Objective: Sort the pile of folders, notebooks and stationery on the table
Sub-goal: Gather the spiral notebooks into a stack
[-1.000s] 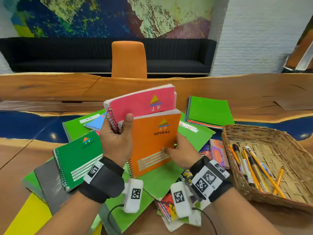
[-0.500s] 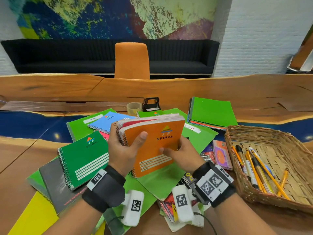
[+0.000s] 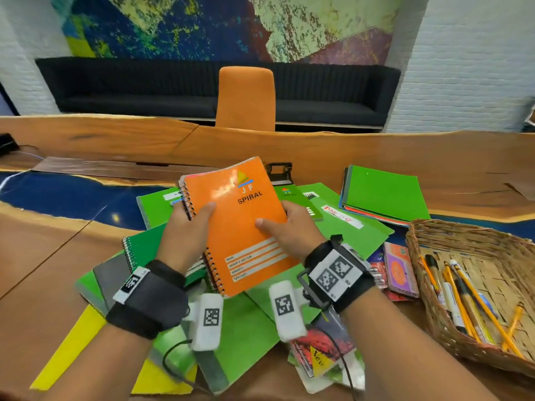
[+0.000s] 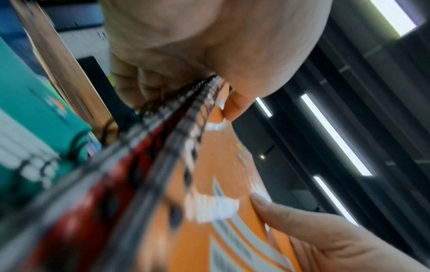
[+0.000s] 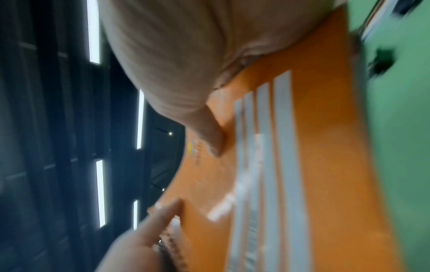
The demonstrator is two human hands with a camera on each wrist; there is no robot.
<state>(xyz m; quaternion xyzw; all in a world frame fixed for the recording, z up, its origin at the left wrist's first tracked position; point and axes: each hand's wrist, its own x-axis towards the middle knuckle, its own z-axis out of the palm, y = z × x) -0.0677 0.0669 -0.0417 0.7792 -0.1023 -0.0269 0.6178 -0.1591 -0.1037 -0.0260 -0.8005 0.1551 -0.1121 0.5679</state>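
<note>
Two hands, your left hand [image 3: 185, 235] and right hand [image 3: 292, 233], pinch an orange spiral notebook [image 3: 246, 227] stacked on a pink one, tilted, cover glaring.

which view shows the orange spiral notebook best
The head view: the whole orange notebook cover is sharp, with the left hand at its spiral edge and the right hand at the opposite edge. The left wrist view shows only blurred coils and cover; the right wrist view shows a blurred cover with its white lines.
</note>
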